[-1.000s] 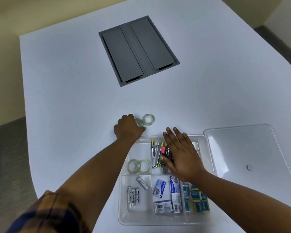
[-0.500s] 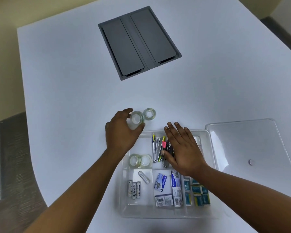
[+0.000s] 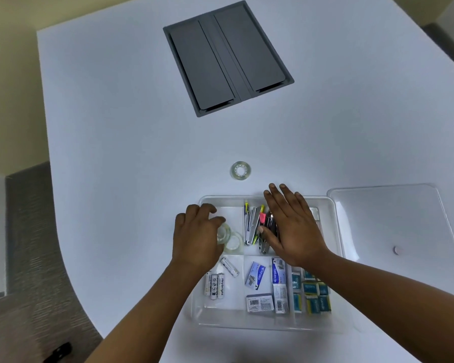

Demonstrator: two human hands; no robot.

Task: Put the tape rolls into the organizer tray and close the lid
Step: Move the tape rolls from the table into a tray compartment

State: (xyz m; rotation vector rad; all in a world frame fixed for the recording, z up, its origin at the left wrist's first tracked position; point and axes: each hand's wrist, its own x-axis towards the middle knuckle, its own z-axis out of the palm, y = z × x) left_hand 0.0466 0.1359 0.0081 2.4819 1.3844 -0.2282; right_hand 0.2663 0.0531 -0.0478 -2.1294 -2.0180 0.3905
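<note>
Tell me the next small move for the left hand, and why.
Probably let go of the tape roll in the tray's far-left compartment, then reach for the last roll lying on the table beyond the tray. The left hand is over that compartment; the lid lies off.

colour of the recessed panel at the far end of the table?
Dark grey panel, set in the white table; the head view shows it.

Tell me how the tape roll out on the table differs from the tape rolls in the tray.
The lone tape roll lies on the bare white table, beyond the organizer tray; the tray rolls sit in its far-left compartment. The lone roll is untouched and fully visible; the tray rolls are partly covered by the left hand. All look like clear tape, lying flat.
</note>
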